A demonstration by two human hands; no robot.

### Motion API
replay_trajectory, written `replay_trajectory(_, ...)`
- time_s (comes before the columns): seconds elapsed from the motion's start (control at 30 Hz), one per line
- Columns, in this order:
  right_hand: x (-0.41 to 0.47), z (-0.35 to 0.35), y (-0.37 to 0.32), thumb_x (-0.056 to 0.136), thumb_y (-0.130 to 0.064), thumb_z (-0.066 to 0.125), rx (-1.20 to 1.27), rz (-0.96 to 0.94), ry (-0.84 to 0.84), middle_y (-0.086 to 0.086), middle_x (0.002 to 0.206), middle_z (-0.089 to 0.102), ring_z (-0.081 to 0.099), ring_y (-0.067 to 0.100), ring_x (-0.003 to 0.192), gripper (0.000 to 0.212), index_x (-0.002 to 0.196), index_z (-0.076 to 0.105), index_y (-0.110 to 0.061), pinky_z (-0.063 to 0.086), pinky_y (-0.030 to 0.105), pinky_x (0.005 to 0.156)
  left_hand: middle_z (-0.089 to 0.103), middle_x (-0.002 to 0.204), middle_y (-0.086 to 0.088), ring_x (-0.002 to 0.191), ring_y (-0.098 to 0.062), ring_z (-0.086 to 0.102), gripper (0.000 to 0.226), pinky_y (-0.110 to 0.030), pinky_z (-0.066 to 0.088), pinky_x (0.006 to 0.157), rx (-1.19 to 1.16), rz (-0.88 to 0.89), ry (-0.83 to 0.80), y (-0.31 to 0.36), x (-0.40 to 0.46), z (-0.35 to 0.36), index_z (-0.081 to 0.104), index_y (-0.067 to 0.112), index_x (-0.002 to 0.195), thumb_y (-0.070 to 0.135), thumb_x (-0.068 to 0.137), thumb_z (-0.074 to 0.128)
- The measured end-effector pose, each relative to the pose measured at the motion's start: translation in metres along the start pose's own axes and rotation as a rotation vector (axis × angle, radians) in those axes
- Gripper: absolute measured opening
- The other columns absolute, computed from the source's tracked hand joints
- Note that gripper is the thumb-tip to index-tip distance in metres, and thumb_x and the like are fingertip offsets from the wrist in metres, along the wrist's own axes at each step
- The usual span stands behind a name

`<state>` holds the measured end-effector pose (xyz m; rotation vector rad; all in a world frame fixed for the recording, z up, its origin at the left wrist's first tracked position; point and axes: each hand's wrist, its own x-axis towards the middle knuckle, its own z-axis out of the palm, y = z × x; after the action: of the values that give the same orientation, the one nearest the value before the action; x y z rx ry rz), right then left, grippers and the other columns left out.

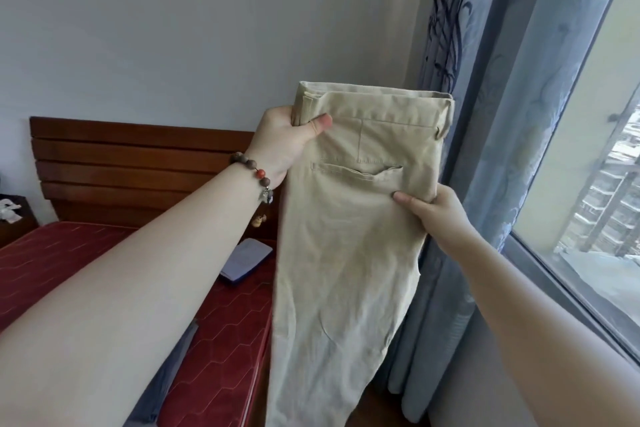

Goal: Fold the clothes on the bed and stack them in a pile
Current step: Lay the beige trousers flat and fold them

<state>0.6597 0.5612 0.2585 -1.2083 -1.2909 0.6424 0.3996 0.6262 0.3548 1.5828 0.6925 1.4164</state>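
Observation:
Beige trousers (346,253) hang in the air in front of me, folded lengthwise with the back pocket facing me. My left hand (287,139) grips the waistband at its left corner, thumb on the front. My right hand (440,215) pinches the right edge just below the pocket. The legs drop down past the bottom of the view. Below and to the left lies the bed (228,340) with its red quilted mattress. A blue-grey garment (166,381) lies on it under my left forearm, mostly hidden.
A folded pale blue piece (246,262) lies on the bed near the wooden headboard (138,163). A dark nightstand (14,218) stands at the far left. Blue curtains (485,114) and a window (606,184) fill the right side, close behind the trousers.

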Motion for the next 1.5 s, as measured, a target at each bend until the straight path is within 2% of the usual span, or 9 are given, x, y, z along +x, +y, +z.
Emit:
replay_trajectory(0.17,-0.015,0.002,0.05,0.077,-0.021,0.081,-0.194,0.183,-0.21,-0.004,0.094,0.076,0.071,0.015,0.093,0.023,0.097,0.072,-0.016,0.057,0.023,0.075,0.055,0.088,-0.011,0.084,-0.019,0.052,0.057,-0.038,0.042,0.079,0.012,0.079,0.009,0.019,0.002,0.005,0.06,-0.017,0.09,0.034,0.068,0.077)
replay_trajectory(0.4,-0.02,0.019,0.082,0.083,-0.031,0.075,-0.075,0.288,-0.067,0.0,0.094,0.074,0.069,0.019,0.09,0.028,0.097,0.067,-0.007,0.056,0.037,0.08,0.06,0.088,-0.011,0.085,-0.02,0.056,0.046,-0.039,0.047,0.082,0.022,0.106,0.118,0.027,0.01,-0.006,0.066,-0.008,0.09,0.031,0.07,0.076)
replay_trajectory(0.53,-0.031,0.028,0.094,0.079,-0.055,0.071,0.057,0.561,-0.189,-0.007,0.111,0.07,0.069,0.017,0.099,0.044,0.114,0.059,-0.03,0.054,0.038,0.072,0.067,0.099,-0.019,0.096,-0.032,0.065,0.021,-0.053,0.048,0.098,-0.041,0.069,0.178,0.028,0.016,-0.022,0.068,0.004,0.083,0.022,0.077,0.076)
replay_trajectory(0.7,-0.026,0.027,0.088,0.083,-0.036,0.066,0.456,0.394,-0.164,0.008,0.106,0.072,0.068,0.024,0.094,0.03,0.107,0.073,-0.02,0.054,0.038,0.08,0.069,0.105,-0.022,0.104,-0.037,0.066,0.007,-0.053,0.051,0.094,-0.135,0.047,0.22,0.027,0.019,-0.049,0.071,0.01,0.084,0.016,0.082,0.074)
replay_trajectory(0.97,-0.02,0.007,0.047,0.08,-0.01,0.067,0.368,0.219,-0.27,0.017,0.105,0.071,0.068,0.025,0.098,0.041,0.118,0.063,0.004,0.054,0.029,0.082,0.073,0.102,-0.013,0.096,-0.028,0.071,0.004,-0.048,0.056,0.087,-0.214,-0.005,0.334,0.018,0.022,-0.102,0.07,0.011,0.091,0.014,0.089,0.069)
replay_trajectory(1.07,-0.023,0.013,0.03,0.076,-0.011,0.075,0.17,0.236,-0.343,0.019,0.102,0.07,0.069,0.027,0.094,0.035,0.108,0.068,0.001,0.056,0.031,0.083,0.072,0.105,-0.014,0.097,-0.029,0.07,0.006,-0.05,0.056,0.087,-0.23,-0.027,0.344,0.015,0.02,-0.103,0.07,0.012,0.092,0.016,0.088,0.07)
replay_trajectory(1.2,-0.023,0.012,0.028,0.084,-0.007,0.072,-0.009,0.183,-0.071,0.016,0.088,0.063,0.06,0.026,0.086,0.021,0.096,0.063,0.007,0.048,0.042,0.089,0.073,0.098,-0.009,0.096,-0.026,0.07,0.002,-0.045,0.056,0.087,-0.212,0.009,0.343,0.013,0.015,-0.101,0.07,0.013,0.089,0.015,0.088,0.069)
replay_trajectory(1.37,-0.017,0.009,0.011,0.087,-0.024,0.071,-0.649,0.181,-0.122,0.003,0.07,0.047,0.046,0.02,0.071,0.031,0.076,0.05,-0.004,0.036,0.032,0.06,0.072,0.101,-0.012,0.098,-0.028,0.069,0.004,-0.044,0.057,0.086,-0.274,0.003,0.257,0.014,0.005,-0.076,0.069,0.01,0.092,0.012,0.091,0.065)
replay_trajectory(1.5,-0.017,0.028,-0.028,0.075,-0.025,0.081,-0.085,0.127,-0.319,0.002,0.108,0.073,0.069,0.019,0.1,0.044,0.113,0.065,-0.011,0.058,0.032,0.081,0.07,0.102,-0.016,0.095,-0.029,0.069,0.005,-0.044,0.056,0.086,-0.261,-0.027,0.182,0.014,-0.005,-0.042,0.068,0.007,0.094,0.009,0.091,0.064)
